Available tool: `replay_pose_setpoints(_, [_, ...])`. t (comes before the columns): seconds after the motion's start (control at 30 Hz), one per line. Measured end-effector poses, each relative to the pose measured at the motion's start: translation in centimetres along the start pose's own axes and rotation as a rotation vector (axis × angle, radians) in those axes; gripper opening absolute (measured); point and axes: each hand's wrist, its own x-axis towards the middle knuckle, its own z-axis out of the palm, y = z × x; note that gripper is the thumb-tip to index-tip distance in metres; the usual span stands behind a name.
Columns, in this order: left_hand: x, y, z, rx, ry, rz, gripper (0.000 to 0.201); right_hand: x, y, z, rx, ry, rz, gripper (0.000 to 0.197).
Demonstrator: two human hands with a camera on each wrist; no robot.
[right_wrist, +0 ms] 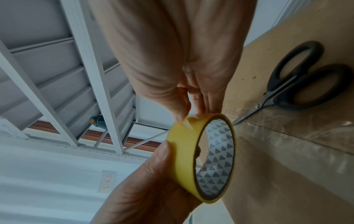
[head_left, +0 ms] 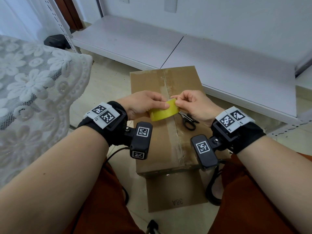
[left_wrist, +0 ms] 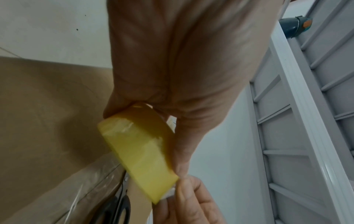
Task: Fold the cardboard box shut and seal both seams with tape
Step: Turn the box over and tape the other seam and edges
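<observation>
A brown cardboard box (head_left: 152, 146) lies on the floor between my knees, its top flaps folded shut, with old clear tape along the middle seam (head_left: 175, 132). Above it my left hand (head_left: 143, 103) grips a yellow tape roll (head_left: 164, 111) round its rim. My right hand (head_left: 194, 103) pinches the loose tape end at the roll's top edge between thumb and fingers. In the right wrist view the tape roll (right_wrist: 184, 151) shows a patterned core, with the lifted tape end (right_wrist: 188, 123) under my thumb. In the left wrist view the tape roll (left_wrist: 141, 154) fills the centre.
Black-handled scissors (head_left: 189, 121) lie on the box top, right of the seam, under my right hand. A lace-covered cushion (head_left: 33, 92) is at the left. White shelf boards (head_left: 185, 48) lie behind the box. A flat cardboard piece (head_left: 175, 191) sits at the box's near end.
</observation>
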Motion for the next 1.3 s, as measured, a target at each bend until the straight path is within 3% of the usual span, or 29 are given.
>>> replay_pose_setpoints(0.23, [-0.2,-0.1,-0.6,-0.019,-0.040,0.036,0.008,-0.3,0.0,-0.3,0.234,-0.057,0.035,0.025])
replay_pose_setpoints(0.47, [-0.7,0.0,-1.2,-0.022,-0.087,0.028,0.004,-0.6,-0.2,-0.8,0.313,-0.055,0.049,0.025])
replay_pose_setpoints(0.57, [-0.7,0.3,-1.1,-0.012,-0.046,0.020,0.007,-0.5,-0.1,-0.4,0.284,-0.015,0.066,0.023])
replay_pose_setpoints(0.7, [0.3,0.3,-0.1,0.330,0.171,0.007,0.019,-0.3,0.3,1.3,-0.026,0.089,0.084,0.018])
replay_pose_setpoints(0.8, [0.4,0.5,0.8,0.406,0.231,0.034,0.024,-0.2,-0.1,1.5,-0.093,0.145,0.079,0.013])
replay_pose_setpoints(1.0, [0.5,0.2,0.6,0.363,0.273,0.006,0.039,-0.2,-1.0,1.0,0.089,0.067,0.137,0.015])
replay_pose_setpoints(1.07, [0.6,0.0,0.5,0.340,0.287,-0.006,0.058,-0.3,-1.3,0.8,0.174,0.039,0.182,0.015])
replay_pose_setpoints(1.17, [0.8,-0.2,0.7,0.317,0.323,0.010,0.078,-0.5,-1.4,0.5,0.166,-0.035,0.295,0.033])
replay_pose_setpoints(1.2, [0.8,-0.1,0.8,0.308,0.319,0.017,0.076,-0.5,-1.4,0.6,0.160,-0.058,0.328,0.036])
replay_pose_setpoints(1.3, [0.6,0.2,1.1,0.296,0.313,0.047,0.046,-0.7,-1.0,0.7,0.203,-0.106,0.413,0.034])
